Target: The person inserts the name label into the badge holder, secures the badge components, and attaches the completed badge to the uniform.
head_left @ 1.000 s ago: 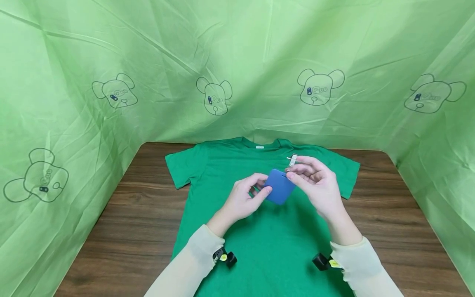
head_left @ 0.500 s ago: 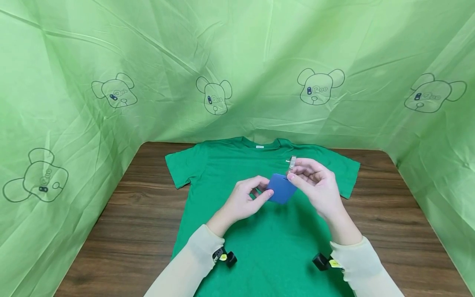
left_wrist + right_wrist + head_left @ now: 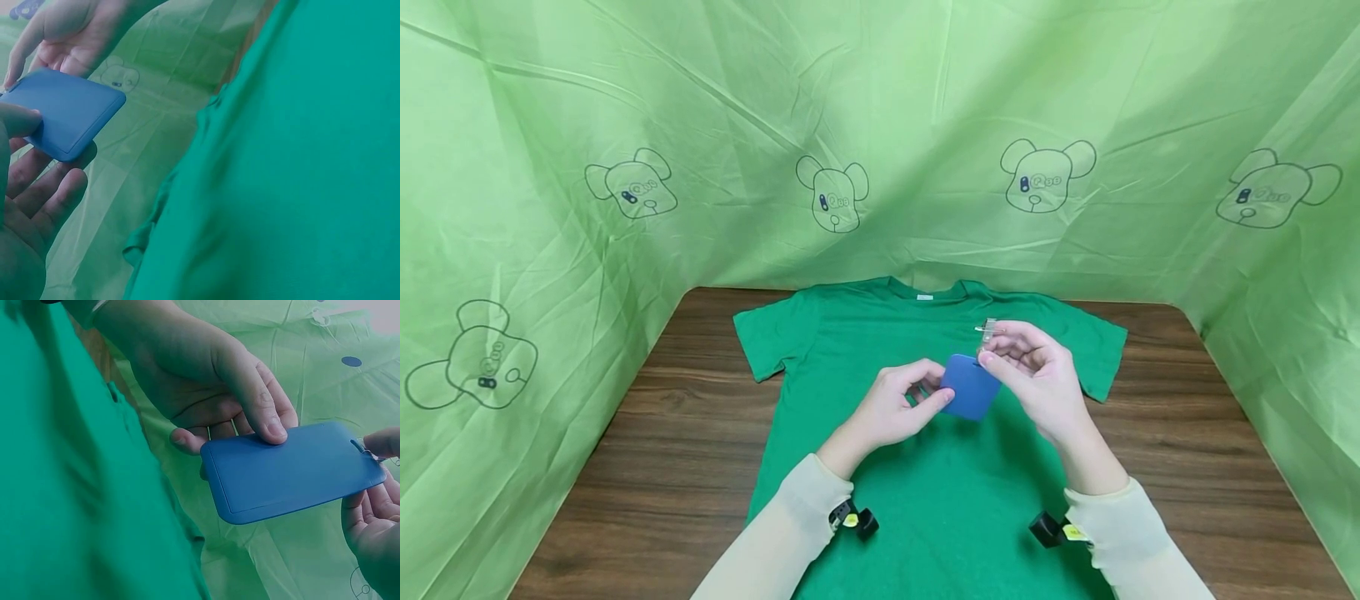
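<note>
A flat blue badge holder with rounded corners and a slot near one end is held above the green T-shirt. My left hand pinches its left edge, thumb on the face and fingers behind, as the right wrist view shows with the badge holder from close by. At the slotted end my right hand pinches the strap of a metal badge clip, which sticks up by the index finger. In the left wrist view, fingers of the left hand spread beneath the badge holder.
The T-shirt lies spread on a dark wooden table, collar and white label at the far side. Light green cloth walls printed with bear heads enclose the table at the back and both sides.
The badge holder has shifted slightly right and tilted toward upright. The clip has turned and dropped a little in my right hand. Both hands keep their hold.
</note>
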`<state>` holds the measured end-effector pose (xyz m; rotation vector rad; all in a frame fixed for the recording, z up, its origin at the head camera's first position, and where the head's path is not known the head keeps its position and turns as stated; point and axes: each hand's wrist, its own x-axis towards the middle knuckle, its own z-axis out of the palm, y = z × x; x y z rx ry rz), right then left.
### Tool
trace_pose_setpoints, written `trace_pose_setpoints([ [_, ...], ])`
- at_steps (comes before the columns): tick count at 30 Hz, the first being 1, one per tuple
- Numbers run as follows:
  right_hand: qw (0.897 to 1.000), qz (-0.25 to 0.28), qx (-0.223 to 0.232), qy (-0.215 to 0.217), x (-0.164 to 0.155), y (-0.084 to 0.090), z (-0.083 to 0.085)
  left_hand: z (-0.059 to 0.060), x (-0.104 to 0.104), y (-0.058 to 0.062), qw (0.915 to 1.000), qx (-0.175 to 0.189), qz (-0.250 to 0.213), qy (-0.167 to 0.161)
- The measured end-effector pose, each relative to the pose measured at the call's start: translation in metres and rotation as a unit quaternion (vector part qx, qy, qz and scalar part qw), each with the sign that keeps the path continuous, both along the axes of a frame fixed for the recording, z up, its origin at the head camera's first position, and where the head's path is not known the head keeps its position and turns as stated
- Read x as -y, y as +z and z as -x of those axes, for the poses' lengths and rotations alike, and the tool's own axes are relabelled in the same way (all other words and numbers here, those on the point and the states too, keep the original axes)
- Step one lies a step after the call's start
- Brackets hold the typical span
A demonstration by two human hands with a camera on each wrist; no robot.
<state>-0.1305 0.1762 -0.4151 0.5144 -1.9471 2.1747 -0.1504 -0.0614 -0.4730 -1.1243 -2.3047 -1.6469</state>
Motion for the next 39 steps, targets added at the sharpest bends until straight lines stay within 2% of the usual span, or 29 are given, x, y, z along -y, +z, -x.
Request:
trace_pose_setpoints([
  [21, 1.0, -0.005, -0.014, 0.005, -0.0009, -0.0007, -0.0002, -0.0006, -0.0003, 0.002, 0.9999, 0.011, 0.005, -0.003],
  [29, 1.0, -0.027, -0.008, -0.005, -0.0025, 0.0002, 0.0005, -0.0002, -0.0001, 0.0012, 0.9999, 0.009, 0.005, -0.004],
  [39, 1.0, -0.025, -0.008, 0.004, -0.0047, -0.0003, 0.0014, -0.0006, 0.0007, 0.0031, 0.9999, 0.012, 0.005, -0.003],
])
